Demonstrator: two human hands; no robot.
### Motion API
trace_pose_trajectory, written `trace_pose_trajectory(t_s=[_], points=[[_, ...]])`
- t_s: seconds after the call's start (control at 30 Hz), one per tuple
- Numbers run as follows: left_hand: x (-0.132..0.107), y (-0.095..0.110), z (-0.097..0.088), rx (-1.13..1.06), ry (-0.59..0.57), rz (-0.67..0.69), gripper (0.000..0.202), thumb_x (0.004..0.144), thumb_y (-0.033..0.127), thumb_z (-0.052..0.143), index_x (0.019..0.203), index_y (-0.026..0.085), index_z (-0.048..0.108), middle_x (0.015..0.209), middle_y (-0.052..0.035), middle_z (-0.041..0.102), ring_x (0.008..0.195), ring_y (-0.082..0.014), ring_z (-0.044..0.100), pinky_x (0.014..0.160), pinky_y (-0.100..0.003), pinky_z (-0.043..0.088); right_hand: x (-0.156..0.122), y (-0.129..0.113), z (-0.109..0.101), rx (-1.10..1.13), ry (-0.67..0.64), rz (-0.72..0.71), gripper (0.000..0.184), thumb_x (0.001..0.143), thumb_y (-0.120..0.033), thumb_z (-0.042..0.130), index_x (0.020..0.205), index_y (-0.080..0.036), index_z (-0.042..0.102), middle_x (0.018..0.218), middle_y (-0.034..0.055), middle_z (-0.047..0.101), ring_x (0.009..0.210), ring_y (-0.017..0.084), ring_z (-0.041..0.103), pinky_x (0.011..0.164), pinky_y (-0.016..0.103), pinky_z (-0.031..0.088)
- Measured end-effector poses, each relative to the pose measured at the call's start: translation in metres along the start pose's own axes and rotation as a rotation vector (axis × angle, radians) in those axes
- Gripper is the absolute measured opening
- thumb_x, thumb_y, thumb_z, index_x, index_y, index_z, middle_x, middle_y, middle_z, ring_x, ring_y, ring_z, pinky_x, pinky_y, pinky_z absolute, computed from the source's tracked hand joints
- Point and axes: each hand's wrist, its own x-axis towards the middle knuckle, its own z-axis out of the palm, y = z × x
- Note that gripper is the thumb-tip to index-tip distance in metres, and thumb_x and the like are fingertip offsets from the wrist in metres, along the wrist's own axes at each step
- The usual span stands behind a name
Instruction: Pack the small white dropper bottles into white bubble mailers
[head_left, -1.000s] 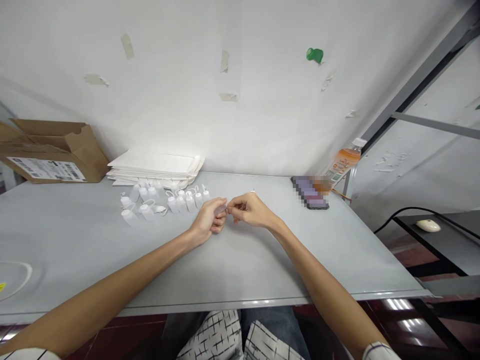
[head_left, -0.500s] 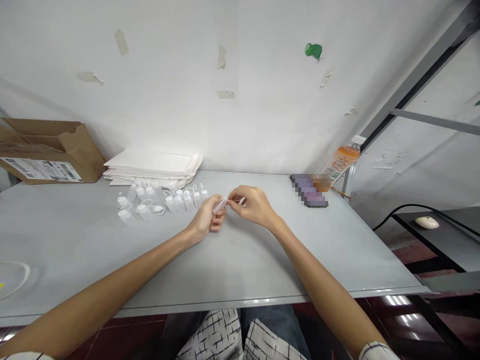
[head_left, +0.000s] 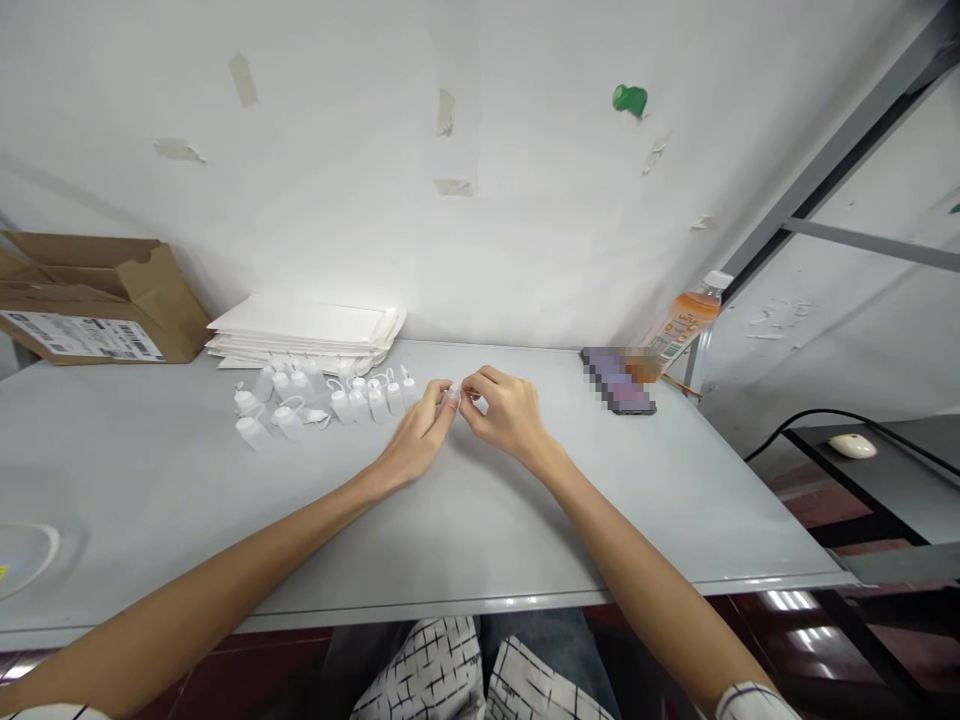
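My left hand (head_left: 424, 430) is closed around a small translucent squeeze bottle (head_left: 453, 396), most of which its fingers hide. Thumb and fingers of my right hand (head_left: 506, 410) are pinched at the top of that bottle, on its small tethered cap, which is largely covered. Both hands are raised a little over the grey table (head_left: 480, 540), close together. Left of them stand several similar small white bottles (head_left: 377, 400) with looped cap straps, and more bottles (head_left: 255, 432) are grouped farther left.
White envelopes (head_left: 300, 330) are stacked against the wall, beside an opened cardboard box (head_left: 97, 300). On the right a phone (head_left: 619, 380) lies by a tilted drink bottle (head_left: 686, 320). A white mouse (head_left: 853, 445) rests on a dark surface beyond the table's right edge.
My left hand has turned, so the bottle that showed lengthwise is now mostly hidden and more upright. My right fingers have moved in closer around its top.
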Motion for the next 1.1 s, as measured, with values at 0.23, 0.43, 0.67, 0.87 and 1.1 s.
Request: trace_pose_trajectory(t_s=[0.23,0.43,0.67,0.87,1.1], points=[[-0.0010,0.0055,0.0027,0.052,0.048,0.085,0.039,0.095,0.044,0.055,0.127,0.025,0.045,0.073,0.0067,0.048,0.043,-0.0070,0.043,0.043,-0.020,0.034,0.0008,0.0045,-0.0003,0.063,0.023,-0.015,0.018,0.089,-0.022,0.053,0.084,-0.018,0.070,0.087,0.0054,0.072,0.068,0.013,0.061,0.056,0.024,0.029],[-0.0001,0.0044,0.0027,0.035,0.020,0.085,0.032,0.096,0.047,0.052,0.117,0.025,0.043,0.079,0.0064,0.051,0.038,-0.0066,0.051,0.038,-0.020,0.041,0.0009,0.0073,0.0024,0.061,0.083,-0.087,0.021,0.090,-0.023,0.052,0.082,-0.018,0.071,0.082,0.0050,0.071,0.063,0.011,0.058,0.053,0.023,0.029],[0.0005,0.0028,0.0016,0.029,-0.001,0.099,0.030,0.097,0.047,0.049,0.117,0.027,0.039,0.080,0.0076,0.050,0.037,-0.0062,0.053,0.037,-0.020,0.043,0.0001,0.0080,0.0039,0.051,0.161,-0.158,0.020,0.090,-0.021,0.052,0.079,-0.018,0.069,0.081,0.0032,0.071,0.062,0.010,0.061,0.053,0.022,0.031],[0.0021,0.0007,0.0004,0.012,-0.031,0.095,0.029,0.097,0.046,0.051,0.115,0.027,0.040,0.076,0.0088,0.049,0.037,-0.0071,0.055,0.038,-0.019,0.045,-0.0007,0.0070,0.0032,0.098,0.146,-0.142,0.016,0.088,-0.018,0.053,0.081,-0.018,0.068,0.083,0.0031,0.071,0.065,0.011,0.064,0.053,0.022,0.034],[0.0046,0.0010,-0.0005,-0.145,-0.109,0.025,0.032,0.092,0.046,0.059,0.104,0.026,0.036,0.072,0.0104,0.049,0.037,-0.0114,0.057,0.035,-0.024,0.049,0.0021,0.0102,-0.0007,0.312,0.055,-0.128,0.011,0.084,-0.015,0.055,0.080,-0.017,0.065,0.081,0.0042,0.070,0.068,0.012,0.064,0.062,0.023,0.045]])
